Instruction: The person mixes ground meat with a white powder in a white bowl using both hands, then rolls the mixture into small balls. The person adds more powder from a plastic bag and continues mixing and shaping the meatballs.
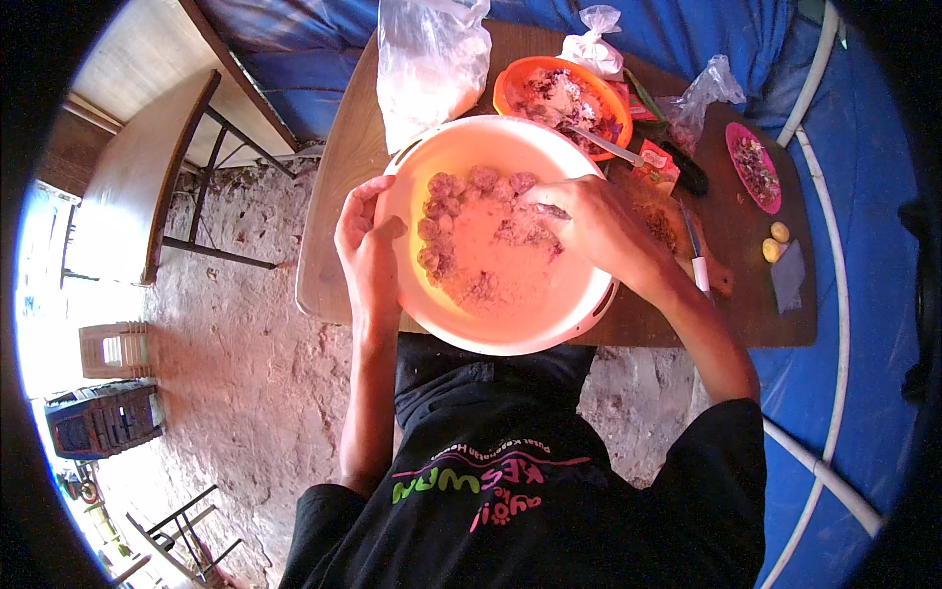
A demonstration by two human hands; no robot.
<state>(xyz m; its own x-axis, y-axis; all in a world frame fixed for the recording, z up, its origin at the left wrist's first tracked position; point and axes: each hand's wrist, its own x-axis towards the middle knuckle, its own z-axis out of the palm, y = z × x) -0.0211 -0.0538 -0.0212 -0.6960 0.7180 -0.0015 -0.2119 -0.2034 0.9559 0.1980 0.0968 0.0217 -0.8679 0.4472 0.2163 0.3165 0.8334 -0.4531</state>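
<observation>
A large white plastic basin [508, 335] is at the table's near edge, with pale flour [486, 250] spread over its bottom. Purplish floured balls [441, 185] line its far and left inner side. My left hand [372, 228] grips the basin's left rim. Inside the basin at the right, my right hand [581, 221] has its fingers bent down at a crumbly purple lump [526, 230]; whether it grips the lump is hidden. Behind the basin, an orange bowl [503, 81] holds a purple and white floury mixture, and a metal spoon [607, 145] rests in it.
On the wooden table [331, 243] are a bag of white powder [434, 73], a tied bag [592, 51], a red sachet [655, 168], a knife [699, 269] on a wooden board [717, 272], a pink plate [736, 143] and small yellowish round items [770, 250].
</observation>
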